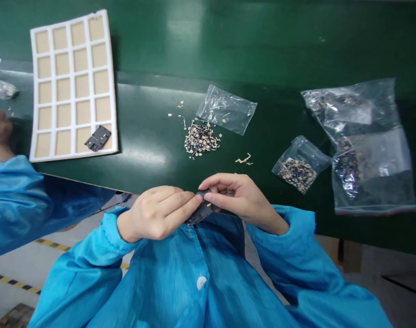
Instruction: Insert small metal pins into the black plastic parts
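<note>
Both hands meet near the table's front edge, over my blue coat. My left hand (160, 212) is closed, its fingers pinching a small dark flat part (201, 212). My right hand (233, 196) is closed on the same part from the right, fingertips pressed on its top. A heap of small gold-and-black pieces (200, 138) lies on the green table (153, 132) just beyond the hands. One loose gold piece (243, 159) rests nearer my right hand.
A white foam tray (71, 86) with several square cells sits at the left, one dark part (97, 138) in a bottom cell. An empty clear bag (226, 109), a small filled bag (298, 166) and larger bags (365, 146) lie right. Another person's blue sleeve (19, 205) is at left.
</note>
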Motion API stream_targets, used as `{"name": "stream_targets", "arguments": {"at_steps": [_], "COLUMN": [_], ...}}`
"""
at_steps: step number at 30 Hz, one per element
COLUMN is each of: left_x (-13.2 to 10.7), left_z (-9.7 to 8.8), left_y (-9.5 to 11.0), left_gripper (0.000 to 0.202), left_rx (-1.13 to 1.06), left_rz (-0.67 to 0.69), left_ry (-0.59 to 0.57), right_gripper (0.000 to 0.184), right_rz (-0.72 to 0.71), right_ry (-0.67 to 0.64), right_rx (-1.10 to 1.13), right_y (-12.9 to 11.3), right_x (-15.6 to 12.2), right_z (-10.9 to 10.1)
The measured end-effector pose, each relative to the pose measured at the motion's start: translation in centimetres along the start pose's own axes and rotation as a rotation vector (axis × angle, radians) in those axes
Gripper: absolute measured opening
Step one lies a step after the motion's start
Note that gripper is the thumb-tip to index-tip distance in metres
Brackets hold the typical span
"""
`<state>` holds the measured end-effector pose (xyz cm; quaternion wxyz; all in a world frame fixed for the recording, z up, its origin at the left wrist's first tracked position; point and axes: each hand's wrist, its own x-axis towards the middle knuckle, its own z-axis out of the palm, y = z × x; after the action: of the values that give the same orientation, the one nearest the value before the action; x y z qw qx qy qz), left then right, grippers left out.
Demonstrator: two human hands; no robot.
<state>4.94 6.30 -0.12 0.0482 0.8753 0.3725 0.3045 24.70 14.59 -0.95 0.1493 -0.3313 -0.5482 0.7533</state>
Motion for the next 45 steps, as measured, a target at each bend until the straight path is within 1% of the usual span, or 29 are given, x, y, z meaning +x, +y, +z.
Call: {"name": "stream_targets", "arguments": {"at_steps": [5, 8, 15, 19, 27, 33, 39, 43, 45], "left_x": [0.5, 0.7, 0.5, 0.6, 0.4, 0.2, 0.1, -0.3, -0.4], "left_z": [-0.6, -0.7, -0.5, -0.7, -0.9, -1.0, -0.9, -0.7, -0.7], "left_y": [-0.1, 0.0, 0.3, 0.3, 0.1, 0.1, 0.1, 0.1, 0.1], "left_gripper": [0.020, 0.022, 0.022, 0.019, 0.018, 0.018, 0.011, 0.019, 0.020], "left_rx": [0.060, 0.075, 0.126, 0.166, 0.163, 0.115, 0.179, 0.110, 0.130], "left_rz": [0.031, 0.044, 0.100, 0.158, 0.224, 0.166, 0.228, 0.175, 0.184], "left_ry": [-0.029, -0.037, -0.021, -0.039, -0.025, -0.040, -0.008, -0.027, -0.044], "right_gripper": [0.017, 0.017, 0.022, 0.021, 0.020, 0.023, 0.020, 0.023, 0.026], "right_rz": [-0.009, -0.005, 0.034, 0.042, 0.038, 0.048, 0.063, 0.079, 0.082], "right_ry": [-0.001, -0.006, -0.015, -0.006, 0.017, 0.029, 0.029, 0.045, 0.052], "right_rx": [-0.023, -0.027, -0.017, -0.005, -0.018, -0.045, 0.024, 0.022, 0.014], "right_y": [-0.1, -0.2, -0.2, -0.4, -0.3, -0.2, -0.1, -0.2, -0.2], "right_x": [0.1, 0.1, 0.1, 0.1, 0.3, 0.3, 0.5, 0.6, 0.6], "right_z": [0.1, 0.1, 0.2, 0.4, 0.6, 0.6, 0.9, 1.0, 1.0]}}
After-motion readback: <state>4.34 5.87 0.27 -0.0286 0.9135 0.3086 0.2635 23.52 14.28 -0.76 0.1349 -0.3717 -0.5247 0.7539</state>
